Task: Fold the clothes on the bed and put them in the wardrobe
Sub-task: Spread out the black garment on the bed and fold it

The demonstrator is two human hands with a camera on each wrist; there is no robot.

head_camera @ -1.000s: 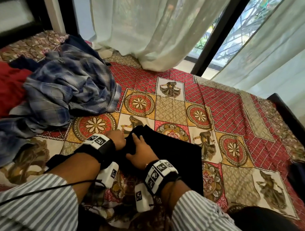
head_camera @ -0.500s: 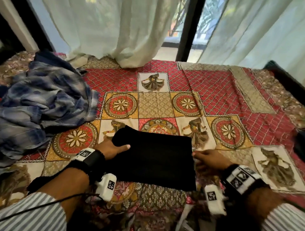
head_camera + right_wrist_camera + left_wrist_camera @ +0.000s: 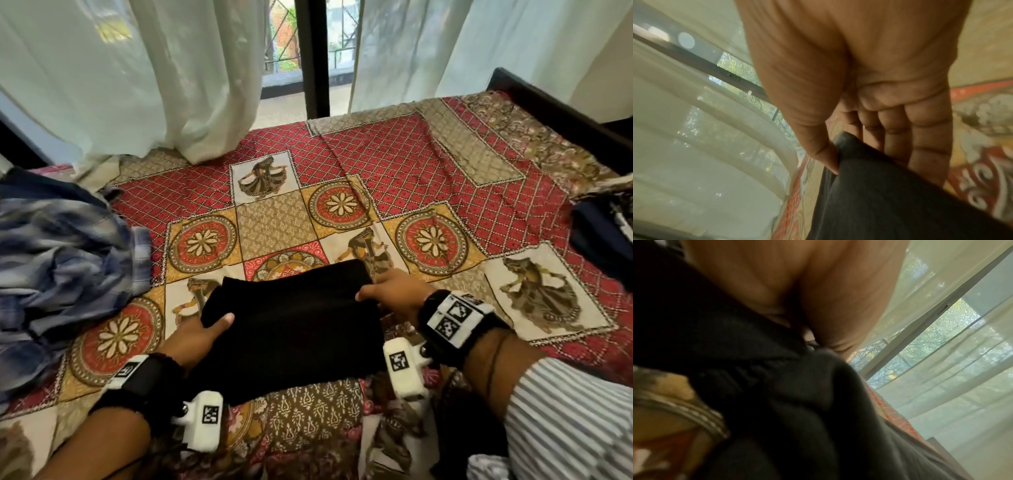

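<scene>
Your left hand (image 3: 197, 337) and right hand (image 3: 394, 294) each grasp an end of a folded black garment (image 3: 294, 329), a soft, matte, roughly rectangular knit lying on the near middle of the bed (image 3: 445, 164). Your left thumb lies on top at its left end; the right wrist view shows your right thumb (image 3: 824, 154) and fingers pinching its far right corner. The bed wears a printed cotton cover of red lattice, round floral medallions and dancer panels. A crumpled blue plaid shirt (image 3: 65, 260) is heaped at the left. Sheer white curtains (image 3: 137, 75) hang in soft folds beyond.
</scene>
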